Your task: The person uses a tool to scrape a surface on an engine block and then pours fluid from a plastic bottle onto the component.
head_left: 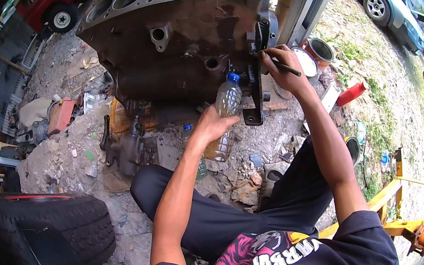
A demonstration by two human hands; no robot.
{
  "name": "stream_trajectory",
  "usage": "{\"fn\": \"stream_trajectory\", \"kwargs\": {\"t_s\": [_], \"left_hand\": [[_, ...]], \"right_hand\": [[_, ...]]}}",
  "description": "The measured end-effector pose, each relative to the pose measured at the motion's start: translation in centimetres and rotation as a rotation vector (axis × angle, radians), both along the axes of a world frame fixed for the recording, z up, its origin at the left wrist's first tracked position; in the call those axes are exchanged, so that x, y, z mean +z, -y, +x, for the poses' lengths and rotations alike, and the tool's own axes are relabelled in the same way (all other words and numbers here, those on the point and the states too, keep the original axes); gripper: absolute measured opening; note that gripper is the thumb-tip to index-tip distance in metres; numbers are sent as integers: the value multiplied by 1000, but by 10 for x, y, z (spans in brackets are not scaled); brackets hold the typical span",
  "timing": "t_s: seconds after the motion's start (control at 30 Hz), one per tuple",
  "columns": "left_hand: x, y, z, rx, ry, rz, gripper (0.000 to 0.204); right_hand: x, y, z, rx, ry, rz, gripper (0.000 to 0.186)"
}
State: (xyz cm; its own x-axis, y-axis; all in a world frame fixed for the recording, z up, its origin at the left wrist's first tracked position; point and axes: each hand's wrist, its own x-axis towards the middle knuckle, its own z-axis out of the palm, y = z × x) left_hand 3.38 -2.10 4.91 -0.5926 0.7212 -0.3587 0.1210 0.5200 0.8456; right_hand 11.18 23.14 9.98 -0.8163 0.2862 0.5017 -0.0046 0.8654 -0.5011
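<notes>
An engine block (pixel 179 41), dark brown with round bores along its top, stands in front of me. My left hand (pixel 215 127) is wrapped round a clear plastic bottle (pixel 229 97) with a blue cap, tilted up toward the block's lower right side. Yellowish liquid shows in it. My right hand (pixel 286 67) grips a tool with a thin dark handle (pixel 289 68), whose working end is hidden by my fingers. It is next to a black metal bracket (pixel 256 92) at the block's right end. I cannot tell whether the tool touches the bracket.
A large tyre (pixel 54 226) lies at the left. Greasy metal parts (pixel 134 147) sit on rubble below the block. A post (pixel 307 4), open cans (pixel 319 51) and a red bottle (pixel 351 94) are at the right. A yellow metal frame (pixel 389 198) stands near right; cars are parked beyond.
</notes>
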Motion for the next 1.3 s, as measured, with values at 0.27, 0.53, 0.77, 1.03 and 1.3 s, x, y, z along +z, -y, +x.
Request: {"fn": "stream_trajectory", "kwargs": {"t_s": [0.27,0.53,0.77,1.03,1.3], "left_hand": [[14,-25,-11,-93,157,-57,41],[0,-37,-12,-118,32,-104,60],[0,-24,-14,-13,19,-149,62],[-11,-25,-10,-78,19,-172,58],[-19,-26,-6,-77,33,-186,50]], "right_hand": [[12,7,9,-9,40,-54,26],[-13,17,8,80,73,63,19],[-27,18,9,228,293,255,15],[-48,26,13,117,209,306,22],[-57,25,15,97,167,239,33]]}}
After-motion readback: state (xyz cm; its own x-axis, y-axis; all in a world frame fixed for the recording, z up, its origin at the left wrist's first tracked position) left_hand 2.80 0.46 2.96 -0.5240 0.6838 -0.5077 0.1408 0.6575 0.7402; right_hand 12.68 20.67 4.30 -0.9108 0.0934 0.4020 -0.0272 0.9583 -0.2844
